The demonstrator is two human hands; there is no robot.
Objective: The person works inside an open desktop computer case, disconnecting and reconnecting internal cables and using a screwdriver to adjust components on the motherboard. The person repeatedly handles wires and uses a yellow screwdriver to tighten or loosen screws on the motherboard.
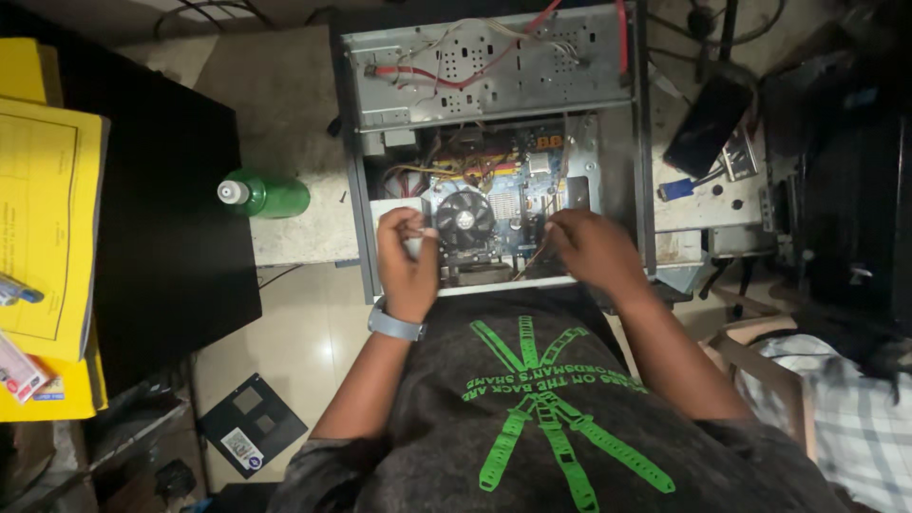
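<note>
Both hands are crowding the lower opening of the open computer case (494,152): the left hand (407,258) is sitting just left of the round cooler fan (465,219), the right hand (591,249) just right of it, leaving only a narrow gap over the fan. Toward the top of the frame, the metal drive cage (489,71) and red cables (446,78) are blocking entry. A green bottle (271,196) is lying left of the case on otherwise bare table (275,104).
</note>
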